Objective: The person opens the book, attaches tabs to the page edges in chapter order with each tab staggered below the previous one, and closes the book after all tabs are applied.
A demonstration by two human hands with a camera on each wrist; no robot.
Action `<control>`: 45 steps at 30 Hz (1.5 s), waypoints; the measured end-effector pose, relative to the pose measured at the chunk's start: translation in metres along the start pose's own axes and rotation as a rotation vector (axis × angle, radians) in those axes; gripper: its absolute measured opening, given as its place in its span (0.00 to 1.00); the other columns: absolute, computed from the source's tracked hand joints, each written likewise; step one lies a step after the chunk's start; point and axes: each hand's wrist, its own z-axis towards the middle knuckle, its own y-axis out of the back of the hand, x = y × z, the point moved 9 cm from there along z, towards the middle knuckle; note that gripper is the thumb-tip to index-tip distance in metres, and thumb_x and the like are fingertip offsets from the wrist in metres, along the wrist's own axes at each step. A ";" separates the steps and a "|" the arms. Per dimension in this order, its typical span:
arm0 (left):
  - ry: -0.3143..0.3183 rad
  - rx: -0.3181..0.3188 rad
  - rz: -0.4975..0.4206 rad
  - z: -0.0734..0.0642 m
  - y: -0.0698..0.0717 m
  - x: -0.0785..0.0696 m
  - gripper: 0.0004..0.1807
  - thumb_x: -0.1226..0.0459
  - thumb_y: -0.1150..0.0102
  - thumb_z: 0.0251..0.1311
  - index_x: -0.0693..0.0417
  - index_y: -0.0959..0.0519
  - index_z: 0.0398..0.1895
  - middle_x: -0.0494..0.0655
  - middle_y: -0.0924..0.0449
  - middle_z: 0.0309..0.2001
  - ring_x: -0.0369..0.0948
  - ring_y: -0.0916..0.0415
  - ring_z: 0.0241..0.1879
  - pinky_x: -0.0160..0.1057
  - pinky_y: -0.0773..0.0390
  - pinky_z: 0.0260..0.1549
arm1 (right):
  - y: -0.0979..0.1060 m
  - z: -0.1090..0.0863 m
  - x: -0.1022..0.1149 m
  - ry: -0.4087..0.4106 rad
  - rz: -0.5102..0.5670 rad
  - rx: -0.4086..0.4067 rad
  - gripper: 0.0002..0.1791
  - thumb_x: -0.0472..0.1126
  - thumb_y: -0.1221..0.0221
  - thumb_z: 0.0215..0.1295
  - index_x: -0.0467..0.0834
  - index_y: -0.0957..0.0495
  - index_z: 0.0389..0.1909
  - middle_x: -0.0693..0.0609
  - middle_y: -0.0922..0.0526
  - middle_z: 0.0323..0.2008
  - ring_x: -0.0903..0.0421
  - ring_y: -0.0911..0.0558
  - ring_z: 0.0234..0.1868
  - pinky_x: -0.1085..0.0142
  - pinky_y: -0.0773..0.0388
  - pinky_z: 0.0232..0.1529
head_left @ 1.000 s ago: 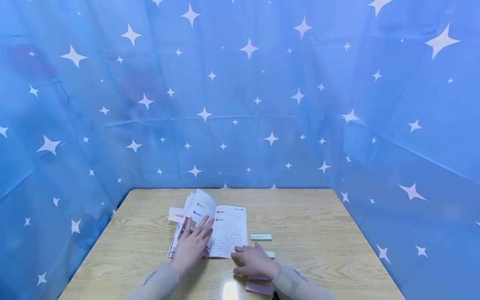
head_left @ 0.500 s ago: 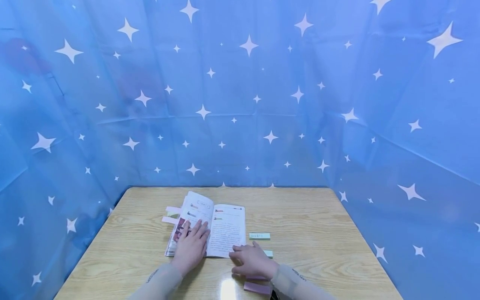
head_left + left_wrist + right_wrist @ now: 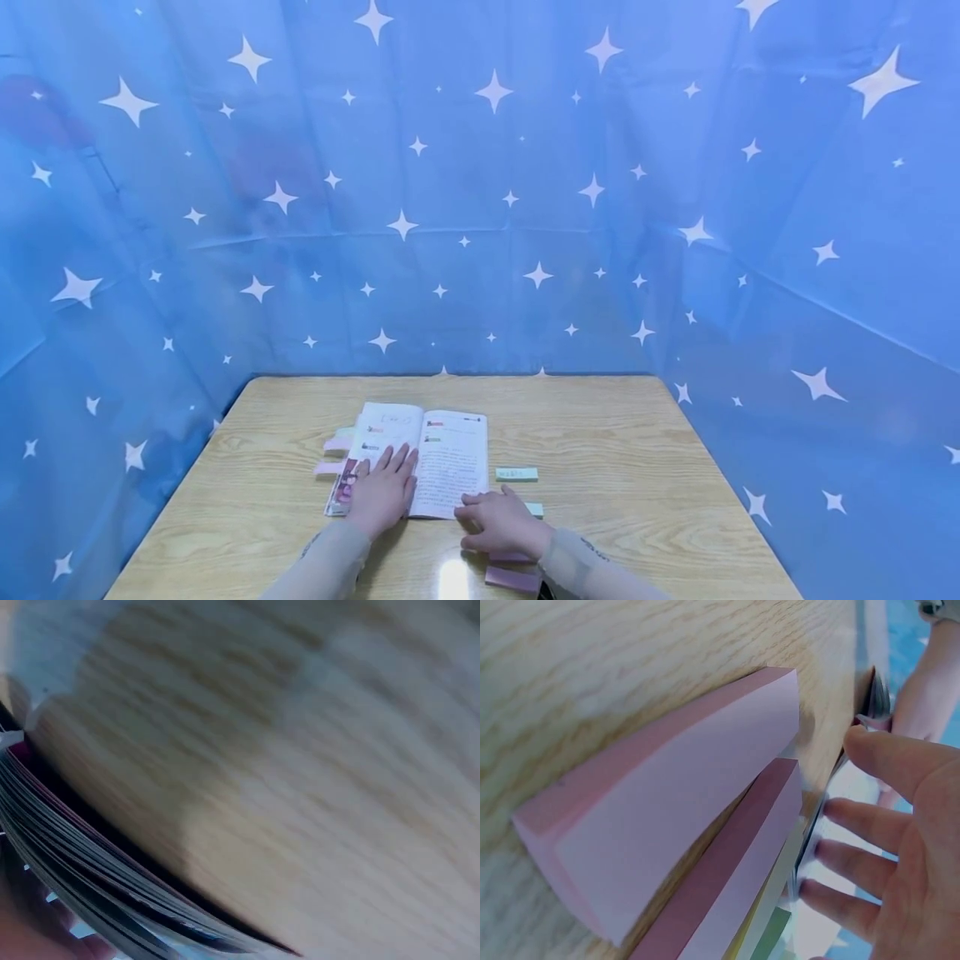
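Observation:
An open book (image 3: 453, 467) lies on the wooden table, printed pages facing up. On its left page rests my left hand (image 3: 381, 492), fingers spread and straight. The page block's edge (image 3: 112, 855) crosses the left wrist view, with part of that hand (image 3: 30, 922) in the lower corner. My right hand (image 3: 502, 521) is at the book's lower right corner, its extended fingers touching or just over the page edge. Beneath and beside it lie sticky note pads, among them a pink one (image 3: 682, 795) and a light green one (image 3: 517, 474). Nothing is gripped by either hand.
Pink paper tabs (image 3: 330, 468) stick out from the book's left side. A purple sticky note pad (image 3: 512, 578) lies near the front. The wooden table (image 3: 637, 467) extends around the book, and a blue star-patterned curtain (image 3: 450, 192) hangs behind and at both sides.
The left pages, raised and tilted before, now lie flatter under my left hand. Their tabs have come down toward the table. My right hand has stayed nearly still.

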 end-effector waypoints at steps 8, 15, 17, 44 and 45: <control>0.087 0.056 -0.154 0.008 -0.013 0.013 0.28 0.50 0.59 0.72 0.46 0.38 0.73 0.48 0.42 0.73 0.56 0.47 0.71 0.68 0.48 0.64 | -0.001 0.001 0.002 0.017 -0.019 0.004 0.27 0.61 0.39 0.57 0.59 0.22 0.58 0.57 0.25 0.62 0.52 0.26 0.62 0.36 0.38 0.61; 0.099 0.072 -0.216 0.010 -0.019 0.013 0.28 0.51 0.62 0.74 0.46 0.40 0.74 0.48 0.45 0.74 0.57 0.50 0.72 0.71 0.53 0.63 | 0.000 0.001 0.000 0.025 -0.021 0.011 0.27 0.61 0.39 0.57 0.58 0.22 0.57 0.57 0.25 0.61 0.52 0.25 0.61 0.36 0.36 0.60; 0.101 0.074 -0.224 0.009 -0.020 0.013 0.28 0.51 0.62 0.74 0.45 0.41 0.74 0.48 0.46 0.74 0.57 0.51 0.72 0.71 0.53 0.63 | 0.000 0.001 0.001 0.023 -0.017 0.012 0.27 0.61 0.38 0.58 0.58 0.22 0.57 0.57 0.24 0.61 0.52 0.25 0.61 0.36 0.36 0.60; 0.140 0.125 -0.203 0.009 -0.026 -0.005 0.29 0.49 0.63 0.74 0.44 0.42 0.75 0.46 0.48 0.75 0.55 0.54 0.73 0.71 0.57 0.64 | 0.007 0.004 0.002 0.042 -0.041 -0.008 0.23 0.60 0.37 0.57 0.56 0.18 0.52 0.57 0.21 0.57 0.52 0.21 0.56 0.37 0.32 0.57; 0.140 0.129 -0.205 0.009 -0.026 -0.005 0.29 0.49 0.63 0.74 0.44 0.42 0.75 0.46 0.48 0.75 0.55 0.54 0.73 0.71 0.57 0.64 | 0.007 0.005 0.004 0.048 -0.048 -0.008 0.23 0.60 0.37 0.57 0.56 0.17 0.51 0.56 0.21 0.57 0.52 0.21 0.55 0.38 0.31 0.56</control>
